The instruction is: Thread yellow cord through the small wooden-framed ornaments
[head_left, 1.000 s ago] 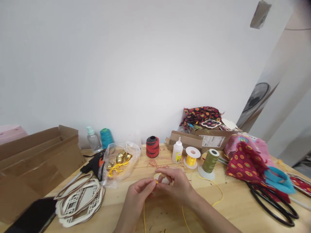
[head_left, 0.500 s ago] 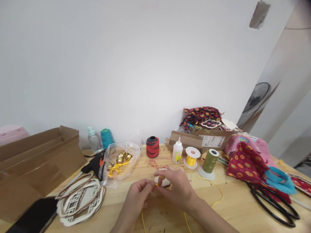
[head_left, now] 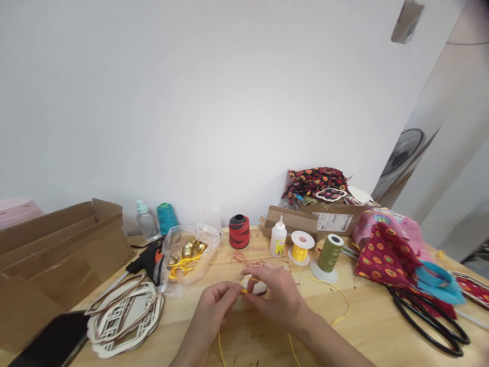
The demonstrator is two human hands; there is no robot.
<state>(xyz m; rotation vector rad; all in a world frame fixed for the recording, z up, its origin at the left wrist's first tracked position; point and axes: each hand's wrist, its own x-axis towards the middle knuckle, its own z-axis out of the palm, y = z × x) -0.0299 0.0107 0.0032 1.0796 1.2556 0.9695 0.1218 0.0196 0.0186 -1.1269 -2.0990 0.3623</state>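
Note:
Yellow cord (head_left: 243, 291) is pinched between my two hands over the middle of the table's front. My left hand (head_left: 218, 305) is closed, thumb against forefinger, with the cord at its tips. On the other side my right hand (head_left: 277, 291) curls round, its thumb and fingers closed on the same cord. One strand drops below the left hand, another below the right wrist. Behind the right fingers lies a pale flat piece with a dark edge (head_left: 261, 287), mostly covered. From the yellow spool (head_left: 300, 250) the cord loops across the wood to the right.
Behind the hands stand a red-black thread cone (head_left: 239, 232), a glue bottle (head_left: 278, 238) and an olive thread cone (head_left: 330, 254). Left are a bag of golden bells (head_left: 191, 255), wooden cut-outs (head_left: 124, 316) and a phone (head_left: 55, 339). Black scissors (head_left: 430, 318) lie right.
My left hand has drawn slightly left, and the gap between the fingertips has widened, showing more yellow cord. The hanging strand on the left has shifted left. The view has moved slightly.

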